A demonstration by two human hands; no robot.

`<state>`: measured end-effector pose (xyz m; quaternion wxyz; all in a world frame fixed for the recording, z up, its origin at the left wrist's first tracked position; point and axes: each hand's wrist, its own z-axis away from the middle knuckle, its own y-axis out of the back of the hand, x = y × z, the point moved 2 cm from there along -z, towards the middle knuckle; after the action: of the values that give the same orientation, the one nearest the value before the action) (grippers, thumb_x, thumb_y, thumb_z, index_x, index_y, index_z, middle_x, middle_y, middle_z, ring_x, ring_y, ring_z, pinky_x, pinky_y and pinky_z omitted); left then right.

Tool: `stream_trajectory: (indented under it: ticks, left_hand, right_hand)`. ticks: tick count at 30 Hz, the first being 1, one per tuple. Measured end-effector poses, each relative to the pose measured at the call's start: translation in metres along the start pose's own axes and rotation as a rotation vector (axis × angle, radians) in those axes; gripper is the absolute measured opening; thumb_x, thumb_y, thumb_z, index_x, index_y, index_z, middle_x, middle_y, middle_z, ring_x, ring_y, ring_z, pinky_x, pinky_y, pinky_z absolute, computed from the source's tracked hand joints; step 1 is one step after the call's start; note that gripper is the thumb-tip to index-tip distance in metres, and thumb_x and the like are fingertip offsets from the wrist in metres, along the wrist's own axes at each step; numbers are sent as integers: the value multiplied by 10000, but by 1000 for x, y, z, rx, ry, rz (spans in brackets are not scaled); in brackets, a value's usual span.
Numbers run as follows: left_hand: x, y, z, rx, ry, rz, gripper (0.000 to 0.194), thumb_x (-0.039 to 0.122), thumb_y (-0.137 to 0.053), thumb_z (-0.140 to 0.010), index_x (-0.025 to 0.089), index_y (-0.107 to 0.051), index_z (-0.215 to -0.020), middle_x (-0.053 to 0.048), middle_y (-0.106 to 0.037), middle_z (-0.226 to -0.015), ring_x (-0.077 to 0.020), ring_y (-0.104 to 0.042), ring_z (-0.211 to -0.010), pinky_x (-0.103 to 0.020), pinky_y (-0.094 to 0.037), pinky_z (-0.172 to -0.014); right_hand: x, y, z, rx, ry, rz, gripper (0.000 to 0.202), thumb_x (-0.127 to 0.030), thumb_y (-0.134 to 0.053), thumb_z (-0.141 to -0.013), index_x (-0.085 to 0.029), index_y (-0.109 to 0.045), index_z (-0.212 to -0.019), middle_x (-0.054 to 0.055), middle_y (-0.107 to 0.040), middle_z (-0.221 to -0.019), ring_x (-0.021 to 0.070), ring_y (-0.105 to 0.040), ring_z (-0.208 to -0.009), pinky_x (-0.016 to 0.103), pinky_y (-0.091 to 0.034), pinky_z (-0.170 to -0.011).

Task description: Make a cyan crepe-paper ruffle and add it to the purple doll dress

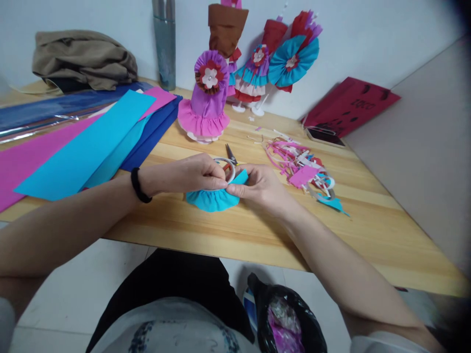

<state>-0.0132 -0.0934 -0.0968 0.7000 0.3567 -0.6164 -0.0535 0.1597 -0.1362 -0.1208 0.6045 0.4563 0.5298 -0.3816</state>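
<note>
Just in front of me, both hands pinch a strip of turquoise crepe paper (211, 201), its lower part gathered into a ruffle. My left hand (200, 174), with a black band at the wrist, is closed on the gathered edge. My right hand (263, 189) grips the flat, ungathered end between thumb and fingers. A roll of tape (232, 172) shows behind the fingertips, partly hidden by my left hand; whether a finger touches it I cannot tell. Beyond it lie scissors (231, 154) with dark blades.
Flat crepe sheets (91, 142) lie left. Ruffled paper dresses on stands (209, 103) line the back, beside a bottle (164, 54). Paper scraps (301, 166) are heaped right, near a phone (326, 136) and red bag (349, 108). A black-lined bin (287, 314) stands below the table edge.
</note>
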Motion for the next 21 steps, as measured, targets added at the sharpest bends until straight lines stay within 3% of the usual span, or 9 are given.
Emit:
stream_trajectory:
  ticks: [5, 9, 12, 21]
  left_hand:
    - [0, 1, 2, 7, -41, -11, 322, 215, -497, -842, 167, -365, -553, 48, -315, -559, -59, -314, -531, -192, -273, -479]
    - [-5, 2, 1, 43, 9, -26, 287, 261, -537, -836, 147, -479, -579, 42, -365, -558, -62, -349, -533, -182, -287, -471]
    - [-6, 2, 0, 51, 12, -26, 249, 266, -541, -820, 132, -543, -611, 33, -399, -571, -68, -375, -541, -183, -304, -479]
    - [-7, 3, -1, 42, -32, -23, 259, 245, -527, -830, 135, -518, -596, 24, -410, -577, -72, -377, -546, -203, -305, -499]
  right_hand:
    - [-10, 4, 0, 70, 27, 47, 320, -411, -855, -612, -210, -611, -661, -27, -576, -603, 115, -494, -544, 277, -442, -549]
    - [-11, 0, 1, 107, 76, 117, 285, -386, -836, -614, -214, -614, -663, -23, -576, -607, 119, -481, -550, 274, -415, -528]
    - [-12, -2, 3, 88, 110, 162, 257, -369, -806, -634, -207, -609, -665, -23, -575, -608, 115, -470, -553, 272, -404, -537]
    - [-13, -2, 7, 43, 195, 228, 155, -308, -743, -703, -202, -630, -691, -13, -595, -637, 126, -490, -589, 284, -404, -577]
